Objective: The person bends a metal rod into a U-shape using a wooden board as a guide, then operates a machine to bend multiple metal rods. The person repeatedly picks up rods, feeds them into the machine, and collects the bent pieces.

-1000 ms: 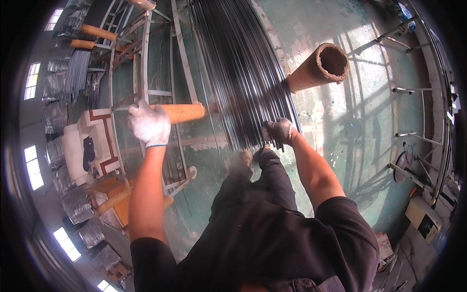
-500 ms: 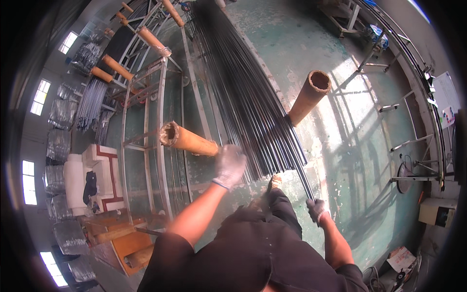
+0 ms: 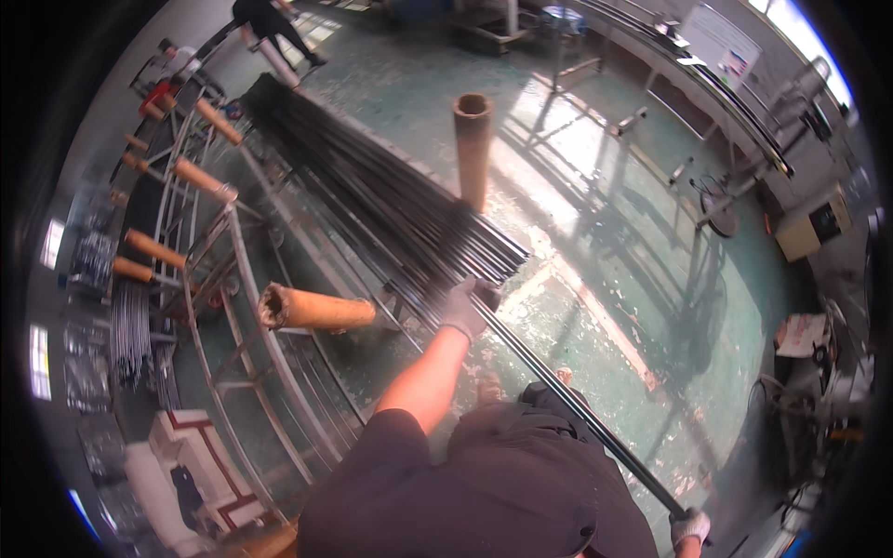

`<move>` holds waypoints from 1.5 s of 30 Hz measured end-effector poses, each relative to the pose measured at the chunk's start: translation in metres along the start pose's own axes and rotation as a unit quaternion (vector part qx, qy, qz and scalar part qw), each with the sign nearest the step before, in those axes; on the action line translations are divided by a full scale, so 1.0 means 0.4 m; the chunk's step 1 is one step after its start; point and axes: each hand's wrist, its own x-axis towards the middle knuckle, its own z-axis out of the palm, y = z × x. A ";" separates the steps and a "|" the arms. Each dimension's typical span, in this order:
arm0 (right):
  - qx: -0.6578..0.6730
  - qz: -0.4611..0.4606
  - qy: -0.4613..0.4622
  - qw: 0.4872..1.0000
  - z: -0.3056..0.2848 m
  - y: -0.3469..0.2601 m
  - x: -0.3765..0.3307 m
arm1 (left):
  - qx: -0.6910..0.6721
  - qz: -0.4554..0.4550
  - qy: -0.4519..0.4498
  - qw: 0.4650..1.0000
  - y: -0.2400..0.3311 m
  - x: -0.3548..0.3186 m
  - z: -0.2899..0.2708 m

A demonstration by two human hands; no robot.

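A few long dark rods [image 3: 586, 414] run slantwise across the front of my body, pulled out past the ends of a large bundle. My right hand [image 3: 689, 528], in a pale knitted glove, is closed around their near end at the lower right. Further up, my gloved left hand [image 3: 463, 311] closes on the same rods beside the bundle's near end; its fingertips are partly hidden. The bundle of dark rods [image 3: 372, 191] stretches away to the upper left, between an upright brown cardboard tube [image 3: 473, 153] and an orange-brown tube [image 3: 321, 309].
Metal rack frames [image 3: 246, 279] with tube-covered arms stand at the left. White foam blocks [image 3: 195, 465] lie at lower left. A long workbench [image 3: 707, 79] runs along the upper right. Two people are at the far upper left, one in dark trousers [image 3: 274, 33]. Sunlight patches mark the green floor.
My right hand has drawn the rods back toward the lower right. My left hand has moved off the orange-brown tube onto the rods. The view has turned rightward.
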 end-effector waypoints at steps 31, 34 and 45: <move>0.330 0.171 0.373 0.850 0.264 0.661 0.586 | 0.252 -0.182 -0.512 0.801 -1.646 -0.507 0.761; 0.309 0.180 0.327 0.875 0.305 0.778 0.602 | 0.243 -0.187 -0.512 0.802 -1.854 -0.473 0.755; 0.317 0.305 0.201 0.875 0.838 1.272 0.424 | 0.306 -0.233 -0.302 0.872 -2.221 -0.653 0.518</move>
